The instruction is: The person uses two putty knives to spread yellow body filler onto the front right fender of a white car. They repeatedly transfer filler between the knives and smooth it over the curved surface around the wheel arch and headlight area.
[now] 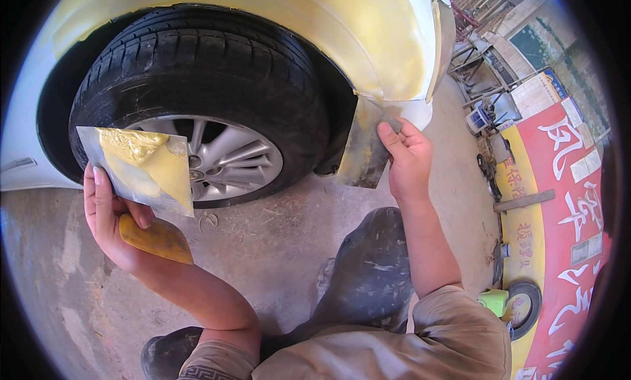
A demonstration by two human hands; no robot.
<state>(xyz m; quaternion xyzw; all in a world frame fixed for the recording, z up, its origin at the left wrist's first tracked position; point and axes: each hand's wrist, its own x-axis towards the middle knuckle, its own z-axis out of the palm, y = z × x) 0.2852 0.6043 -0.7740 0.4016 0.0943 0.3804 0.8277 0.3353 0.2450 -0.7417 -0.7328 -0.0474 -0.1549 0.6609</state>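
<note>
My left hand [111, 207] grips a flat metal plate [128, 178] that carries a thick smear of yellow body filler [135, 146]. A curved, amber-coloured spreader [157, 238] is also held in that hand, below the plate. My right hand [406, 150] pinches a thin, filler-stained sheet-metal scraper [367, 143]. The scraper's upper edge meets the lower corner of a car's wheel-arch panel [384, 59], which is coated in yellow filler. Between my hands is the car's wheel, with a black tyre [207, 79] and a silver alloy rim [236, 153].
My knee [369, 261] is bent below the wheel on the concrete floor [256, 252]. Along the right stand a red and yellow sign [557, 183] bearing writing, a loose tyre [525, 308], a green container [493, 301], a white and blue bucket [478, 118] and a metal rack.
</note>
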